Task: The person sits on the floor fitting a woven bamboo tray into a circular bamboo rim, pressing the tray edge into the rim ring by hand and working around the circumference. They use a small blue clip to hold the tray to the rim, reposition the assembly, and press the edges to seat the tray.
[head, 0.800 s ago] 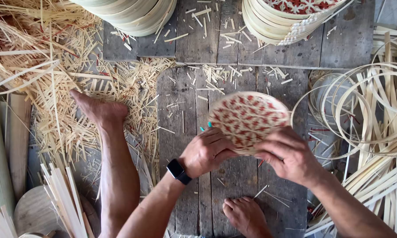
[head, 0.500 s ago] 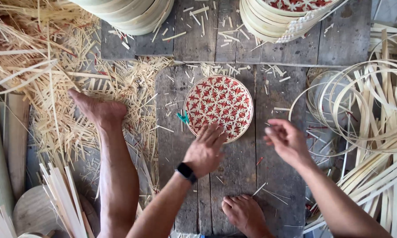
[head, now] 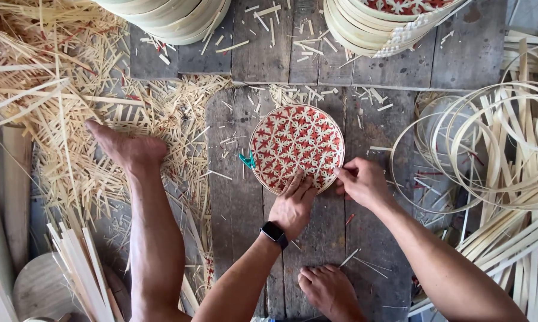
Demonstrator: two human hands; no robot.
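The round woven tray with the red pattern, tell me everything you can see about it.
The round woven tray lies flat on the grey wooden planks, face up. Pale strips, like bamboo, are woven with red ones into a star-like lattice, edged by a pale rim band. A small teal clip sits at its left edge. The left hand rests its fingers on the lower rim, and the right hand pinches the rim at lower right.

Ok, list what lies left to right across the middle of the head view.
Straw scraps → foot → green clip → round woven tray → right hand → bamboo hoops
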